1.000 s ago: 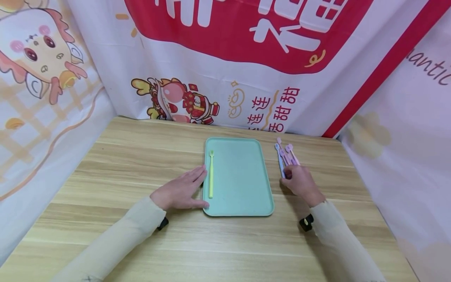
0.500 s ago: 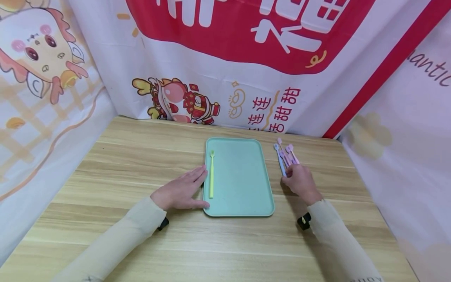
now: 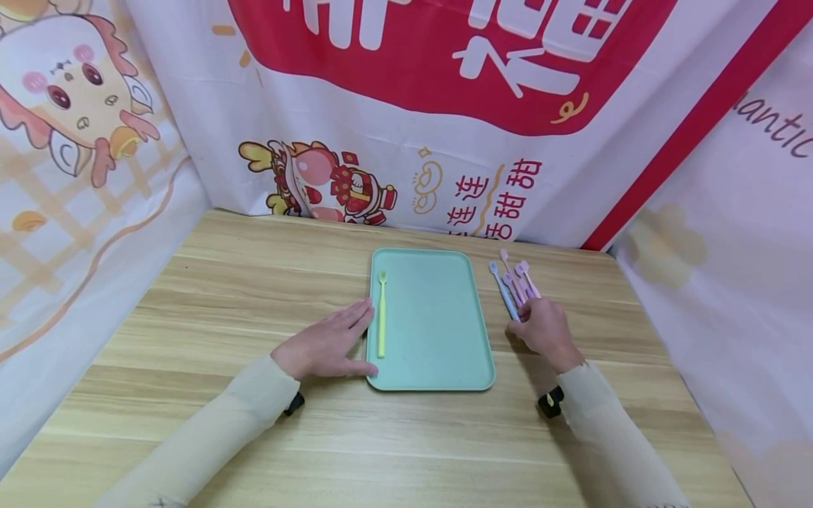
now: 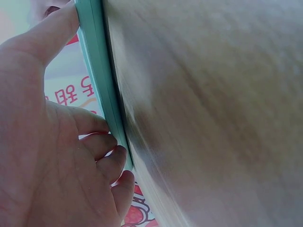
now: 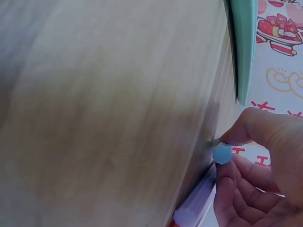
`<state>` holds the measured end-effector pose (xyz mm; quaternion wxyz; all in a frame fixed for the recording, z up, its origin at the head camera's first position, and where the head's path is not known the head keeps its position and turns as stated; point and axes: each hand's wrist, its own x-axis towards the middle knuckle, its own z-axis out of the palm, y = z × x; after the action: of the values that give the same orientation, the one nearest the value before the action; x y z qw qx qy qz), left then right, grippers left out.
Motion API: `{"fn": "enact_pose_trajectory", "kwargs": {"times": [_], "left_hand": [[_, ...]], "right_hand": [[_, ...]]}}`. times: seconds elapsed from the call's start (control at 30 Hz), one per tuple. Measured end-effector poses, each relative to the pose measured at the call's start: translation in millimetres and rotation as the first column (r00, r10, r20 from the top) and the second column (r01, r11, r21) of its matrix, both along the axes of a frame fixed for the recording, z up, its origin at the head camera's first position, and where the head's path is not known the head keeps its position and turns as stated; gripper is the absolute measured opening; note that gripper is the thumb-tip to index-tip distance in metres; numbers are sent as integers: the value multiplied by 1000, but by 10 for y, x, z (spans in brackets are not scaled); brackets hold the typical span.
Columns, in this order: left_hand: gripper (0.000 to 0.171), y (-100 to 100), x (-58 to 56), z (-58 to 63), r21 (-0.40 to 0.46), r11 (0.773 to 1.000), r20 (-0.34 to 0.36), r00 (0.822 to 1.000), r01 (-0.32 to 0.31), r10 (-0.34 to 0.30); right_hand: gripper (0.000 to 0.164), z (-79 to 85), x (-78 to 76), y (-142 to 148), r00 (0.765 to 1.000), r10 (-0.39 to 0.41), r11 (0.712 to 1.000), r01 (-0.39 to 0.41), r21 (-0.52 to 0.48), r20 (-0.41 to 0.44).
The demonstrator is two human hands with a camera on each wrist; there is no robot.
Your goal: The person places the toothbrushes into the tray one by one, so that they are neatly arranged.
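My right hand (image 3: 543, 328) pinches the handle of a light blue toothbrush (image 3: 504, 288) between thumb and fingers, low over the table right of the tray. In the right wrist view the round blue handle end (image 5: 222, 153) sticks out between thumb and fingertips. Several pink and purple toothbrushes (image 3: 532, 281) lie fanned beside it, their lower parts hidden by the hand. My left hand (image 3: 327, 346) rests with extended fingers and thumb against the left rim of the mint green tray (image 3: 438, 317). Inside that tray, along its left side, lies a yellow-green toothbrush (image 3: 382, 317).
Wood-grain table (image 3: 254, 282) surrounds the tray. A printed cloth (image 3: 394, 127) hangs behind it, close beyond the toothbrush heads, and more printed cloth (image 3: 718, 282) borders the right side. A purple handle (image 5: 194, 203) lies just under the right hand.
The head of the blue toothbrush has swung slightly left, away from the pink and purple ones. My right hand has barely shifted; the left hand and the tray stay put.
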<state>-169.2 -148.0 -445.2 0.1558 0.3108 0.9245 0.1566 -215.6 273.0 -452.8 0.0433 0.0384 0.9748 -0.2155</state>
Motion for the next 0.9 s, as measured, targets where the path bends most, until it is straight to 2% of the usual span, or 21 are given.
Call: {"fn": "enact_pose_trajectory", "kwargs": {"times": [0.23, 0.47, 0.9], "left_hand": [[110, 0, 5, -3, 0, 1000, -1, 1000, 0, 0], [110, 1, 10, 4, 1, 1000, 2, 1000, -5, 5], [110, 3, 11, 11, 6, 1000, 4, 1000, -7, 7]], "right_hand": [[28, -15, 37, 51, 995, 47, 999, -46, 19, -87], [26, 3, 63, 50, 986, 62, 998, -62, 1, -157], [21, 48, 141, -109, 926, 90, 993, -112, -38, -368]]}}
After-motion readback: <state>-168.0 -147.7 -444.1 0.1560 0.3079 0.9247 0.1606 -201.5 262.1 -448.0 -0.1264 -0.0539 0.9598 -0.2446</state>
